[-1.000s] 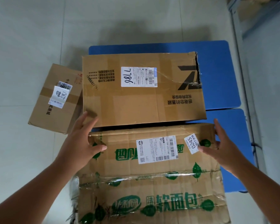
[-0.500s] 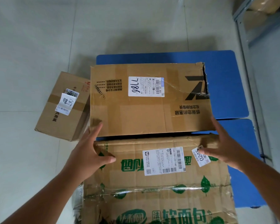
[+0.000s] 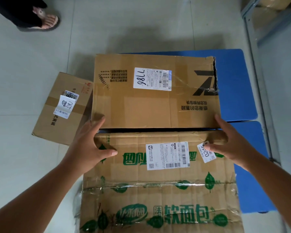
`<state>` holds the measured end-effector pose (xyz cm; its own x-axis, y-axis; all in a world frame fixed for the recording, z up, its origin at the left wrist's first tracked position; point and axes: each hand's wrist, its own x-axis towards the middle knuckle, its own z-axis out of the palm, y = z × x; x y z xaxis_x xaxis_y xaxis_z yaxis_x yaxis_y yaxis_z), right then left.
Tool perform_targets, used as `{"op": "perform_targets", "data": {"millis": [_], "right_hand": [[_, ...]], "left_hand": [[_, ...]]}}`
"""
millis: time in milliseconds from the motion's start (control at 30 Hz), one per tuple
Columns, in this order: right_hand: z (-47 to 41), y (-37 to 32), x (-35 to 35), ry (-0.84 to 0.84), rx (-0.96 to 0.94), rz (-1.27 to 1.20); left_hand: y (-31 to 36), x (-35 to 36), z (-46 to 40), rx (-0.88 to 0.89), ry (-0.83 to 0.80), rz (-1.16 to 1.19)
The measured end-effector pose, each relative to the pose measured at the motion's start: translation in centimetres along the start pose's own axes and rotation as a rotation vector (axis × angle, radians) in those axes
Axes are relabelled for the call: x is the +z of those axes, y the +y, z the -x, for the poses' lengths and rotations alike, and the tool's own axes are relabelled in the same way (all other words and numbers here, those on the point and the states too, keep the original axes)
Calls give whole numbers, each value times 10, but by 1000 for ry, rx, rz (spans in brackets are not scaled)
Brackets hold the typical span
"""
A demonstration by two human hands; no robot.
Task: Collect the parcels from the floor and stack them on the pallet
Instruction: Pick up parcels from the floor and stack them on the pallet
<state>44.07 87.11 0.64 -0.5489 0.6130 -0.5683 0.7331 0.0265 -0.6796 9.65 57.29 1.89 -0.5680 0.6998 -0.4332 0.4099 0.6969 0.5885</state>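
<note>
A large carton with green print (image 3: 158, 190) lies nearest me on the blue pallet (image 3: 238, 84). Beyond it sits a plain brown carton labelled 7786 (image 3: 151, 105), its far right corner torn. My left hand (image 3: 89, 145) rests at the green carton's far left corner, fingers straight and touching the brown carton's near edge, thumb on top. My right hand (image 3: 227, 143) lies at the far right corner, fingers extended, thumb on a small white 0245 sticker. A smaller parcel (image 3: 60, 111) sits on the floor to the left, against the brown carton.
A second blue pallet section (image 3: 252, 165) shows right of the green carton. A grey metal rack (image 3: 265, 27) stands at the right with a carton on its shelf. Another person's sandalled foot (image 3: 44, 19) is at the top left on the tiled floor.
Both hands slid forward along the green carton to its far corners and now reach the brown carton's near edge. The view tilted up, bringing the sandalled foot into sight.
</note>
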Motion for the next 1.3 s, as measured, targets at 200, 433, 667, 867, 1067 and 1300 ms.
{"op": "perform_targets", "data": {"millis": [200, 433, 667, 867, 1067, 1300], "right_hand": [[14, 7, 0, 35, 22, 74], [27, 21, 0, 52, 51, 149], [22, 14, 7, 55, 38, 121], [-5, -6, 4, 145, 44, 34], [-7, -6, 5, 102, 32, 168], [-1, -22, -5, 116, 21, 137]], "left_hand": [[-1, 8, 15, -38, 52, -42], [-8, 15, 25, -29, 45, -42], [-5, 9, 20, -23, -31, -45], [13, 4, -14, -59, 8, -5], [9, 11, -11, -38, 27, -57], [21, -9, -14, -51, 16, -88]]}}
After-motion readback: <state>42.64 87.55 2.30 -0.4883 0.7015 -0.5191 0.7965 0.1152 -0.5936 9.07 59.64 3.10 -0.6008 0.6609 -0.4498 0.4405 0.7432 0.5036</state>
